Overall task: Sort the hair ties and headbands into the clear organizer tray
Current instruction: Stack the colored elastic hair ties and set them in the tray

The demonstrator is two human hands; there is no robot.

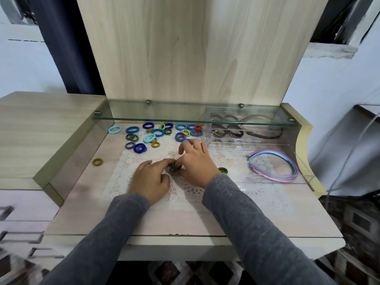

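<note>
On one mat [185, 195], left hand [151, 178] and right hand [196, 164] pinch one tie-stack [175, 167].

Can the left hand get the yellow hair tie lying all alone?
Probably yes. The yellow hair tie lies alone on the desk, left of the left hand, with nothing between; that hand first has to leave the stack of ties.
</note>
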